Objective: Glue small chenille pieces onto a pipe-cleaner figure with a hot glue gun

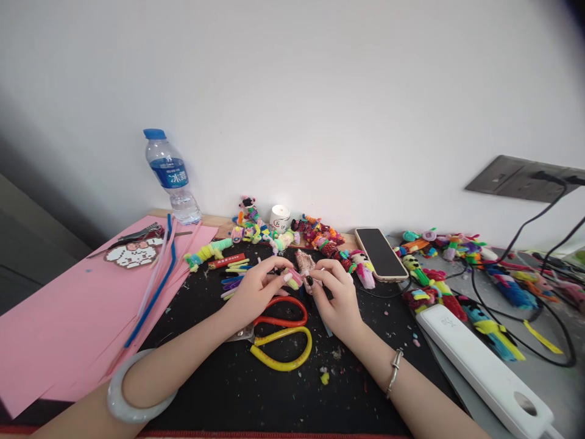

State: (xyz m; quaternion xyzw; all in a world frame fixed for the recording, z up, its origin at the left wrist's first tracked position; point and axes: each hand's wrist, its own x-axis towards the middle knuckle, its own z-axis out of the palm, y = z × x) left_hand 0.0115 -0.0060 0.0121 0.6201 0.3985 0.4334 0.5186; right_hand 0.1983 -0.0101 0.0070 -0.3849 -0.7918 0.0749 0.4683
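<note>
My left hand [258,289] comes in from the left, thumb and fingers pinching a small pink and yellow pipe-cleaner piece [294,281]. Close against it, the fingers of my right hand [337,297] are closed on a brownish-pink fuzzy pipe-cleaner piece [304,262]. Whether the two pieces are joined I cannot tell, since the fingertips cover part of them. Just below my hands lie scissors [286,349] with one red and one yellow handle loop, blades partly hidden by my left forearm. Cut pipe-cleaner lengths [231,282] in purple, blue and yellow sit left of my left hand.
A black mat [219,393] covers the middle. Pink sheets [59,323], long pipe cleaners [155,292] and a water bottle [168,177] are at left. Rightward are a phone [381,253], several fuzzy dolls [491,329], a white device [484,372] and black cables [478,292].
</note>
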